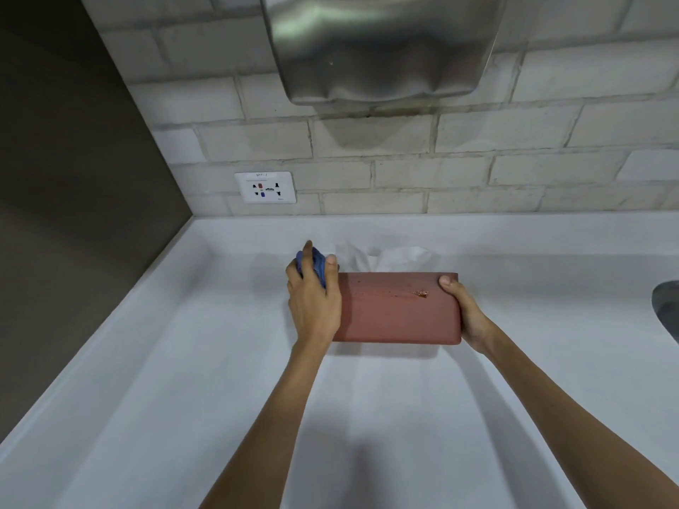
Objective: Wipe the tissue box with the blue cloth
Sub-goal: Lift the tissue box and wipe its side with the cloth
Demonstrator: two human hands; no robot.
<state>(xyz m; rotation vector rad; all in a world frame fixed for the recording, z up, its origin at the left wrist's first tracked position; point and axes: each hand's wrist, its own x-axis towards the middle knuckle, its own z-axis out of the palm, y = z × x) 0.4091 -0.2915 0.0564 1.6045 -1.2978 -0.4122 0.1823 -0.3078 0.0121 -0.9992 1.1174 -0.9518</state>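
Note:
A reddish-brown tissue box (398,312) stands on the white counter (220,361), its near face toward me. White tissue (382,257) sticks up from its top. A small brownish stain (420,293) marks the near face toward the right. My left hand (314,303) is at the box's left end, shut on a bunched blue cloth (312,266) that presses against the upper left corner. My right hand (464,310) grips the box's right end, thumb on the near face.
A steel hand dryer (382,45) hangs on the white brick wall above the box. A wall socket (265,187) sits low on the wall to the left. A dark panel (73,196) bounds the counter's left side. A sink edge (667,306) shows at far right.

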